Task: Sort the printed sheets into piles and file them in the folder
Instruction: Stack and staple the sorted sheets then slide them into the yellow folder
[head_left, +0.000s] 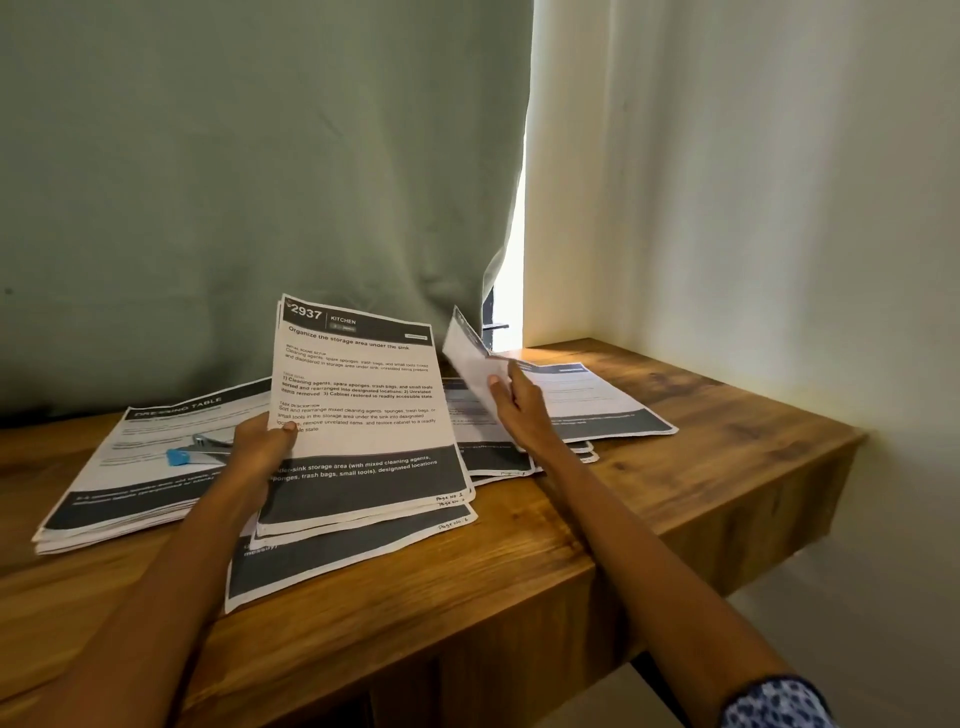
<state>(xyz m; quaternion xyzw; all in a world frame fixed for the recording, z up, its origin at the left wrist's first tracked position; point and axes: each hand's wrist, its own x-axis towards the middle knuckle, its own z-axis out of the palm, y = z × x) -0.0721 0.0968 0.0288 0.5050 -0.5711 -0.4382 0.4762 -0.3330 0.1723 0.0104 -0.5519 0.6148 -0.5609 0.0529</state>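
Note:
My left hand (262, 441) grips a small stack of printed sheets (363, 405) by its left edge, tilted up off the desk; the top page reads "2937 KITCHEN". My right hand (519, 402) pinches a single sheet (470, 358) and holds it lifted above the right pile (597, 405). A left pile headed "DRESSING TABLE" (135, 467) lies flat on the desk. More sheets (332, 556) lie under the held stack near the front edge. No folder is in view.
A stapler with a blue end (200, 449) rests on the left pile. The wooden desk (701, 478) ends at a wall on the right. A green curtain (260, 182) hangs close behind the papers, with a bright gap beside it.

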